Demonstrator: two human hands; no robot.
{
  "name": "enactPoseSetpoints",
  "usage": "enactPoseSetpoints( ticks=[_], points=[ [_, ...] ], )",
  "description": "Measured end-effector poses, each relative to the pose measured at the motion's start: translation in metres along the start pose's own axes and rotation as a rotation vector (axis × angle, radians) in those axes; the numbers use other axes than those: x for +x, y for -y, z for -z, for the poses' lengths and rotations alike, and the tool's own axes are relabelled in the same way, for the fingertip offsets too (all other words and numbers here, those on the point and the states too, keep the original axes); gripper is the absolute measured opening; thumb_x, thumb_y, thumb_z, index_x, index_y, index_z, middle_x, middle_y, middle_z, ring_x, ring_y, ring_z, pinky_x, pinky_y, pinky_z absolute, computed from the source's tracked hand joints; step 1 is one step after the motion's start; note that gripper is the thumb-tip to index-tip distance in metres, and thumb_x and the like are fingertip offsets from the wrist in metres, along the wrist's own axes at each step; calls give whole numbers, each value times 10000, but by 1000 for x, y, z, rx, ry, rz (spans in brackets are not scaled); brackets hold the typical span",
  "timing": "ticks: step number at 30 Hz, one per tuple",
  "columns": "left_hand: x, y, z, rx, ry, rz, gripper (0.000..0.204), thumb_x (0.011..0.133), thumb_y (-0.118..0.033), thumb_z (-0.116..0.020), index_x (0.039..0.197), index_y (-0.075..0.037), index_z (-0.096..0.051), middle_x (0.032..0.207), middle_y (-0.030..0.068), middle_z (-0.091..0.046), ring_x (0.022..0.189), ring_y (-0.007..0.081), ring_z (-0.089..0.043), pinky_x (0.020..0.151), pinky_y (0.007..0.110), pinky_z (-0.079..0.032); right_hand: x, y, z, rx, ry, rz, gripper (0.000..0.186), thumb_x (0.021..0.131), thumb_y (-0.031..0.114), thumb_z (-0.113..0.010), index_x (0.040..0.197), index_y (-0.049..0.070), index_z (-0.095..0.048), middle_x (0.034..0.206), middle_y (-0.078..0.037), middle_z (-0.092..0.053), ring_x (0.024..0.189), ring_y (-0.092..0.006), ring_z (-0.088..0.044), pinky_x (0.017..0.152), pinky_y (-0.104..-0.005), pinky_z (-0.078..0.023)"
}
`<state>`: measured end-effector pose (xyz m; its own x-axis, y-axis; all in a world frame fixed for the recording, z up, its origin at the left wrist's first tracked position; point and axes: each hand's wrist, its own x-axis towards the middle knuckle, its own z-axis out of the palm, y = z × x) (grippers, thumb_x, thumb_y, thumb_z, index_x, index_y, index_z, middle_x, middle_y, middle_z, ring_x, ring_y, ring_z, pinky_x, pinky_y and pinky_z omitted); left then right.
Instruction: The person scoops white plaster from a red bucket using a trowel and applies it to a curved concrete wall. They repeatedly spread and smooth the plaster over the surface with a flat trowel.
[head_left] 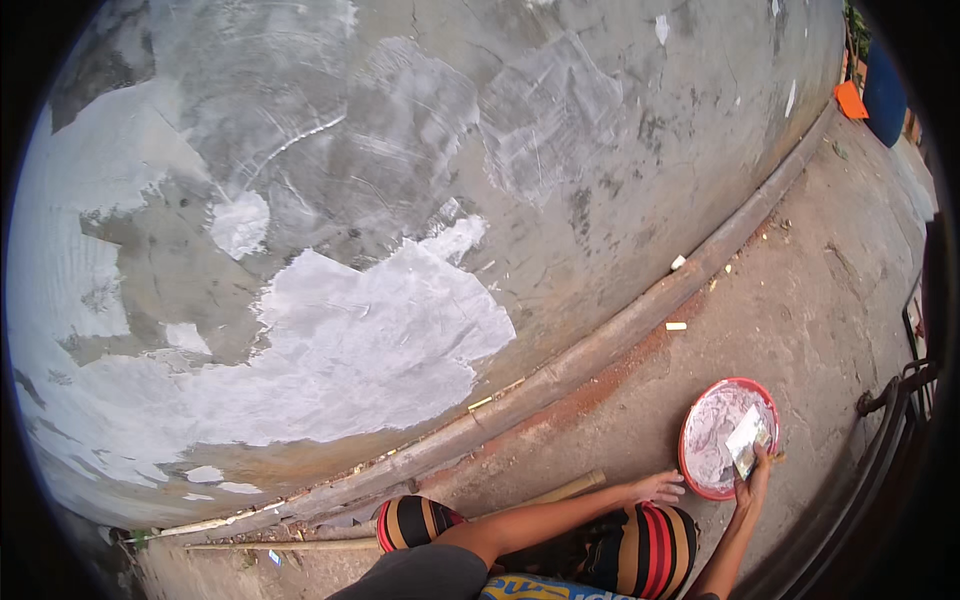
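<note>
Gripping a putty-coated flat scraper (742,434), the right hand (755,478) is closed around its lower end, over the lower-right part of a red-rimmed basin (686,474). The scraper's blade points up and away from the fingers, above pale putty (708,430) that covers the basin's inside. Just beside the basin's lower-left rim, the left hand (656,488) is open, its fingers extended toward the red edge and loosely spread; whether they touch it, I cannot tell.

The basin sits on concrete ground (800,310), to the right of 2 knees in striped trousers (665,550). A wooden strip (575,487) lies between the knees and the wall's foot. Along that foot runs a low, curving ledge (590,365), bounding the ground on the left, with the grey wall (545,230) and its white patches (375,335) above. Dark metal bars (882,470) limit the right side, well apart from the basin. Between ledge and bars, open ground stretches up toward a blue barrel (885,95).
</note>
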<state>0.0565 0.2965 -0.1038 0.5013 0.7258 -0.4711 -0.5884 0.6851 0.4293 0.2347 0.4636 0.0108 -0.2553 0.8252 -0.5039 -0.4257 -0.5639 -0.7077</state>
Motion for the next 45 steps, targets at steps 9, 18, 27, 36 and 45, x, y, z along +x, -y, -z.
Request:
enactPoseSetpoints(
  ticks=[9,18,27,36,45],
  points=[
    [-147,-158,14,774,-282,-255,492,1038,-435,-416,1415,-120,-412,1372,109,-490,1283,207,-461,1049,348,-380,4,52,-259,197,743,103,362,973,132,-562,1306,6,-501,1265,-94,-611,1117,-193,-622,999,-351,-488],
    [-288,-143,-71,784,-488,-353,430,1056,-333,-415,1388,-63,-452,1262,111,-585,1203,178,-544,1030,333,-413,-135,108,-484,-187,617,1082,244,996,187,-570,1010,-37,-664,791,-28,-668,657,-79,-512,625,-286,-429],
    [-292,-111,-73,1149,-459,-421,463,1042,-382,-436,1356,-44,-475,1211,154,-627,1127,241,-589,990,338,-426,-187,98,-587,-236,207,1840,190,920,82,-598,1047,-40,-669,853,-154,-660,698,-310,-586,652,-387,-470],
    [-307,-89,-59,1336,-601,-605,395,962,-230,-461,1287,-3,-462,1181,290,-581,1115,473,-535,967,511,-411,-220,54,-631,-571,-53,1794,535,727,13,-729,1248,-24,-613,1051,-135,-613,903,-298,-603,770,-383,-515],
    [-323,-92,-83,1411,-629,-500,477,937,-196,-505,1376,-20,-444,1248,288,-568,1164,449,-531,1008,477,-414,-257,28,-591,-410,479,1801,341,846,102,-667,1159,-30,-639,930,-155,-633,798,-281,-623,616,-396,-481]
  ],
)
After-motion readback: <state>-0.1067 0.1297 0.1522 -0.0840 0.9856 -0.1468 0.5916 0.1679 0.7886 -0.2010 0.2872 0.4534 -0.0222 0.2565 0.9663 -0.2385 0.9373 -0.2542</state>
